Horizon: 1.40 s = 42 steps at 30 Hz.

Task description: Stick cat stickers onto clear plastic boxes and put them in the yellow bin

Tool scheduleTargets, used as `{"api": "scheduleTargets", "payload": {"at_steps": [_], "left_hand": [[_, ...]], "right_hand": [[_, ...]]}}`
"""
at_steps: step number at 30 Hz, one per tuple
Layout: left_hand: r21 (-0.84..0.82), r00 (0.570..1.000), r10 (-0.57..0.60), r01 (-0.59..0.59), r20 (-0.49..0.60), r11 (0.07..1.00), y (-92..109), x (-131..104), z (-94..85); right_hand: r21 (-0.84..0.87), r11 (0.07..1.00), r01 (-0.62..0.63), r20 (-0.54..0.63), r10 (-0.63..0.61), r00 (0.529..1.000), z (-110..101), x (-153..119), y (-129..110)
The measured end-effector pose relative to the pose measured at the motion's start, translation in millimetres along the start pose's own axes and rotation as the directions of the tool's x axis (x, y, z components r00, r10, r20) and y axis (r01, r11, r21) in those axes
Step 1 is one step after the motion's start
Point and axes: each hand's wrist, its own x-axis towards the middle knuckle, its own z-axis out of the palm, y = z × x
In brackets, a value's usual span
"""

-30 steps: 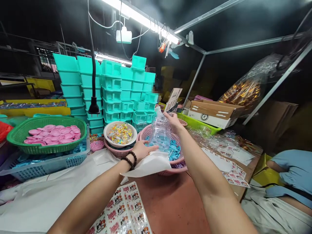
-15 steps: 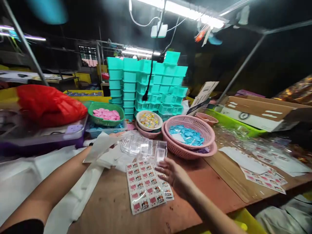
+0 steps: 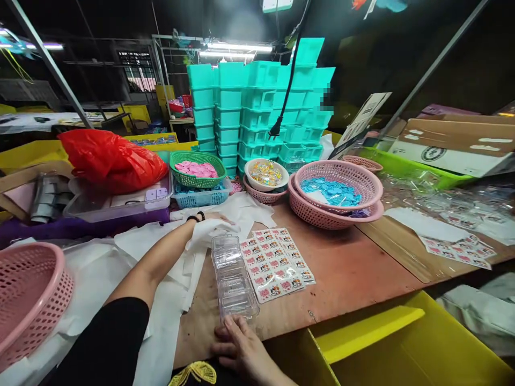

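A row of nested clear plastic boxes [image 3: 232, 276] lies on the brown table, running from near to far. My right hand [image 3: 240, 348] is at the table's near edge, fingers closed on the row's near end. At the far end my left hand [image 3: 212, 219], with a bead bracelet on its wrist, grips a crumpled white paper sheet [image 3: 203, 236] that partly hides the fingers. A sheet of cartoon stickers [image 3: 276, 262] lies just right of the boxes.
Behind stand pink baskets [image 3: 322, 217] with blue pieces, a bowl of candy [image 3: 265, 174], a green basket [image 3: 197, 169] of pink lids and stacked turquoise bins [image 3: 257, 107]. A red bag [image 3: 112, 158] and another pink basket [image 3: 28, 295] are left; a yellow bin [image 3: 402, 348] is below right.
The clear boxes came out of the air above the pink basket down onto the table. My right hand moved to their near end. The view swung left and down.
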Motion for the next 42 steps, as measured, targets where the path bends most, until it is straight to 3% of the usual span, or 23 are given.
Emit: {"api": "scheduleTargets", "payload": {"at_steps": [2,3,4,5,6,8,9,10,11,13,14,17,19,21,23,25,27,29,31,36,39,42], "left_hand": [[0.101,0.999,0.003,-0.007,0.040,0.995,10,2,-10.0],[0.144,0.999,0.018,-0.024,0.046,0.989,17,0,-15.0],[0.179,0.998,0.046,-0.053,0.040,0.982,26,-5,-18.7],[0.208,0.996,0.087,-0.090,0.028,0.974,36,-12,-20.3],[0.232,0.991,0.134,-0.135,0.019,0.963,47,-22,-19.2],[0.267,0.972,0.237,-0.229,0.004,0.936,69,-47,-9.9],[0.282,0.961,0.278,-0.268,0.005,0.921,78,-62,-3.2],[0.295,0.950,0.311,-0.298,0.002,0.908,85,-77,3.4],[0.317,0.941,0.340,-0.322,0.000,0.892,88,-92,8.7],[0.355,0.936,0.353,-0.331,0.003,0.874,84,-119,12.2],[0.333,0.946,0.325,-0.307,-0.001,0.892,77,-130,9.9],[0.045,0.975,0.217,-0.215,-0.042,0.976,39,-156,-6.0],[-0.241,0.989,0.135,-0.144,-0.052,0.960,12,-169,-14.3],[-0.386,0.996,0.073,-0.090,-0.059,0.918,-9,-180,-14.6],[-0.412,0.997,0.040,-0.065,-0.068,0.909,-22,-189,-7.7],[-0.405,0.997,0.027,-0.056,-0.076,0.913,-29,-195,2.0],[-0.400,0.996,0.023,-0.056,-0.087,0.915,-31,-199,10.7],[-0.390,0.994,0.026,-0.066,-0.109,0.918,-34,-201,16.8],[-0.384,0.990,0.022,-0.074,-0.138,0.920,-37,-204,20.5],[-0.404,0.991,-0.015,-0.039,-0.129,0.914,-47,-210,26.1],[-0.413,0.993,-0.037,-0.013,-0.113,0.910,-52,-211,30.3],[-0.409,0.987,-0.066,-0.001,-0.149,0.913,-56,-212,35.3]], "right_hand": [[-0.313,0.949,-0.033,0.093,0.065,0.994,-16,-23,-27],[-0.466,0.885,0.028,0.144,0.044,0.989,-25,-35,-46],[-0.573,0.810,0.123,0.171,-0.028,0.985,-32,-45,-68],[-0.622,0.749,0.230,0.137,-0.185,0.973,-37,-52,-91],[-0.632,0.706,0.320,0.071,-0.359,0.931,-40,-56,-114],[-0.585,0.646,0.490,-0.122,-0.667,0.735,-36,-53,-153],[-0.538,0.630,0.559,-0.185,-0.736,0.651,-30,-48,-168],[-0.492,0.628,0.603,-0.182,-0.751,0.635,-23,-42,-178],[-0.441,0.641,0.628,-0.129,-0.738,0.663,-16,-37,-183],[-0.364,0.693,0.622,0.022,-0.661,0.750,-4,-28,-183],[-0.342,0.712,0.613,0.070,-0.632,0.772,0,-25,-179],[-0.311,0.719,0.621,0.031,-0.646,0.763,1,-22,-161],[-0.317,0.731,0.605,0.025,-0.631,0.775,-4,-24,-152],[-0.392,0.752,0.530,0.122,-0.529,0.840,-9,-28,-148],[-0.539,0.681,0.496,0.231,-0.446,0.865,-10,-34,-147],[-0.667,0.522,0.531,0.266,-0.499,0.825,-4,-38,-147],[-0.739,0.362,0.568,0.262,-0.622,0.738,6,-36,-146],[-0.779,0.289,0.557,0.251,-0.670,0.698,17,-27,-143],[-0.786,0.301,0.541,0.245,-0.651,0.718,25,-15,-138],[-0.685,0.446,0.576,0.250,-0.599,0.761,28,4,-127],[-0.664,0.438,0.606,0.240,-0.642,0.728,26,5,-113],[-0.682,0.355,0.640,0.207,-0.746,0.633,26,5,-96]]}}
